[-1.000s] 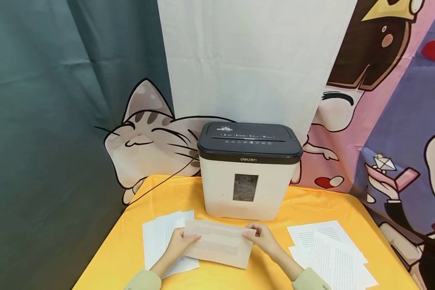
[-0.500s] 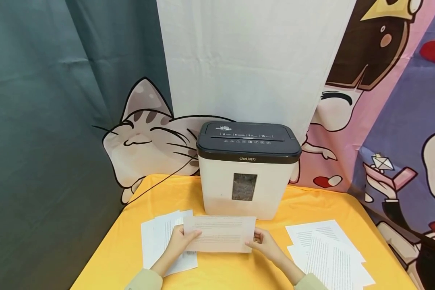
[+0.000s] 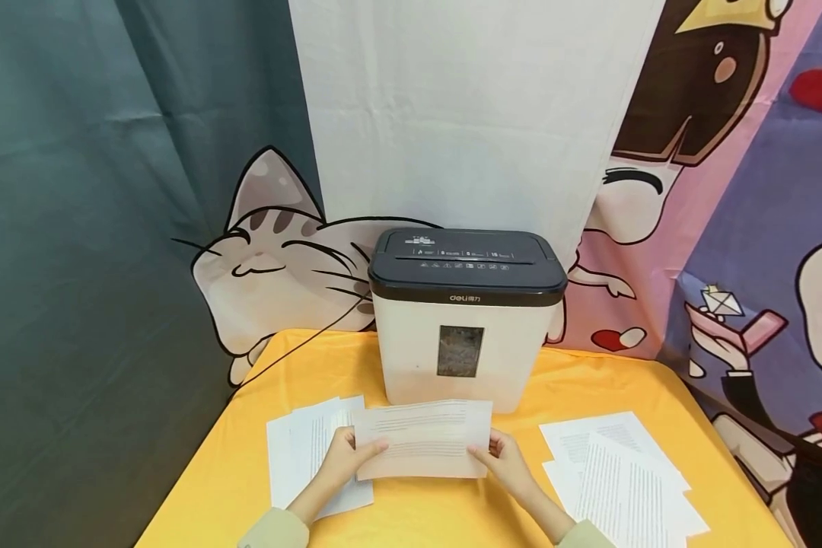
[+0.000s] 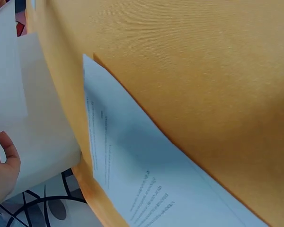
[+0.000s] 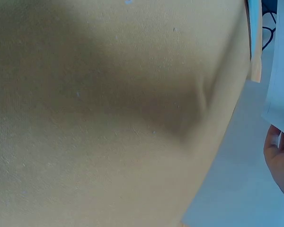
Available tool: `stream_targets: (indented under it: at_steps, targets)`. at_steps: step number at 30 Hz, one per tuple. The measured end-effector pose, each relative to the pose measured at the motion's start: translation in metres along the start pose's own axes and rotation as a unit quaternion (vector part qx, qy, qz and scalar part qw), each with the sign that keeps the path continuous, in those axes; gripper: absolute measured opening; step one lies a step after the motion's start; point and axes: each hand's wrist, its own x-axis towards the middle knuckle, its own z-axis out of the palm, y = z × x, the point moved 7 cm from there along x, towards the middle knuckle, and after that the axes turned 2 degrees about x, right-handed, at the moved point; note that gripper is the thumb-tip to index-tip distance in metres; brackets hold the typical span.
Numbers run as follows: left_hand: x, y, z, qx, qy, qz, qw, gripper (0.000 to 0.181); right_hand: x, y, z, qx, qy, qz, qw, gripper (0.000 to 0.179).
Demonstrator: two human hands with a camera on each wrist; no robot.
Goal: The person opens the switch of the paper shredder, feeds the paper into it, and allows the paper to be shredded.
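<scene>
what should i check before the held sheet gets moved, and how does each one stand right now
1. Left hand has the sheet: ok, gripping its left edge.
2. Right hand has it too: ok, at the right edge.
3. Slot uncovered: ok.
4. Sheet over the slot: not ok, it is in front of the shredder.
5. Shredder switched on: cannot tell.

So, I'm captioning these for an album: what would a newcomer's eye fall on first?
Probably the shredder, white with a dark top, standing toward the back of the yellow cloth. In front of it, the left hand and right hand hold a printed sheet between them. Behind, a smiling cartoon cat on the backdrop shows left of the shredder.
</scene>
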Motion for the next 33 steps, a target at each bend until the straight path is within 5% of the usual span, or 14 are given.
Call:
stream_targets:
  at_steps: [15,21,33]
  targets:
    - [0.001,0.008,-0.007,0.065,0.008,-0.022,0.9976,0.025,-0.002,-0.013,-0.009,-0.015,0.001,0.003,0.9999,0.030]
    - [0.007,0.019,-0.007,0.085,-0.013,0.004,0.9963,0.020,-0.002,-0.025,-0.013,-0.037,-0.012,-0.016,0.9991,0.028]
    - [0.024,0.055,-0.009,0.133,-0.010,0.066,0.9888,0.017,0.002,-0.056,-0.034,-0.114,0.086,-0.089,0.9857,0.015]
